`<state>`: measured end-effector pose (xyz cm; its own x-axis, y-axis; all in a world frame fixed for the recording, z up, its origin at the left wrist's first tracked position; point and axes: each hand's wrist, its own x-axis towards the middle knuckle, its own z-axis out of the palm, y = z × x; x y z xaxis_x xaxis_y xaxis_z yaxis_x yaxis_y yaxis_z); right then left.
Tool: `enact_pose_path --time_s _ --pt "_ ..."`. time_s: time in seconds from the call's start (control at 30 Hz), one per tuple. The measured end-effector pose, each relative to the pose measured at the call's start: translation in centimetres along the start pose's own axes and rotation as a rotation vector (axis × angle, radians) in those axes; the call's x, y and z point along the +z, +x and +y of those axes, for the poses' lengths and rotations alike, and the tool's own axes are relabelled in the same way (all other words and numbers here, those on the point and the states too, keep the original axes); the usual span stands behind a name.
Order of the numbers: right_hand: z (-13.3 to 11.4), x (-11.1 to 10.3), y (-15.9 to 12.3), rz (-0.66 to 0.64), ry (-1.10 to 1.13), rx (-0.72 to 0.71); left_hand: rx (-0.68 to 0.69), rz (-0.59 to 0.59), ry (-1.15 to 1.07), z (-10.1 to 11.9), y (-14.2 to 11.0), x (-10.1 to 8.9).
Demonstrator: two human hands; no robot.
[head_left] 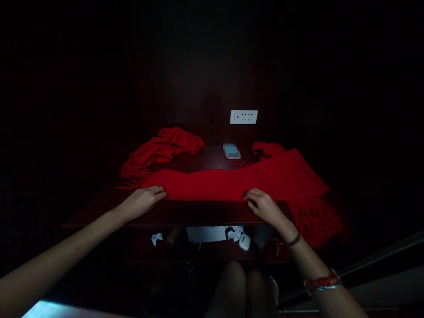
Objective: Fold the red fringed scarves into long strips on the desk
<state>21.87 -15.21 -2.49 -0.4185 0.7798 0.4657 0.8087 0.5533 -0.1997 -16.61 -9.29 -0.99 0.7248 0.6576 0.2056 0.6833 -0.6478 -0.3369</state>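
A long red scarf (208, 185) lies in a folded strip across the dark wooden desk, its near edge running parallel to the desk's front. At the left end of the strip my left hand (147, 201), with a ring on one finger, has its fingers closed on the cloth's near corner. My right hand (263, 205) is closed on the near edge further right, fingers curled over the cloth. Beyond that hand the scarf widens, and its fringe (314, 216) hangs over the desk's right side.
Another heap of red fringed cloth (165, 148) lies at the back left. A phone (231, 151) rests near the wall, below a white socket plate (244, 116). Under the desktop, an open shelf holds crumpled paper (157, 238) and a white earbud case (244, 241). The surroundings are very dark.
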Motion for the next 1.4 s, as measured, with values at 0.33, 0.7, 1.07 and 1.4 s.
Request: enact_pose_path --time_s 0.33,0.7,1.07,1.4 --pt "0.4 0.2 0.2 -0.020 -0.041 -0.020 0.032 0.063 0.131 -0.8 -1.7 -0.7" --pt "0.7 0.4 0.2 -0.020 -0.069 -0.004 0.083 -0.078 0.121 -4.2 -3.4 -2.7" --pt "1.2 0.6 0.2 -0.012 -0.064 -0.035 -0.038 -0.056 -0.038 -3.1 -4.0 -5.4" --pt "-1.5 0.5 1.2 -0.034 -0.145 -0.125 0.029 -0.133 0.053 -2.3 -2.0 -2.1"
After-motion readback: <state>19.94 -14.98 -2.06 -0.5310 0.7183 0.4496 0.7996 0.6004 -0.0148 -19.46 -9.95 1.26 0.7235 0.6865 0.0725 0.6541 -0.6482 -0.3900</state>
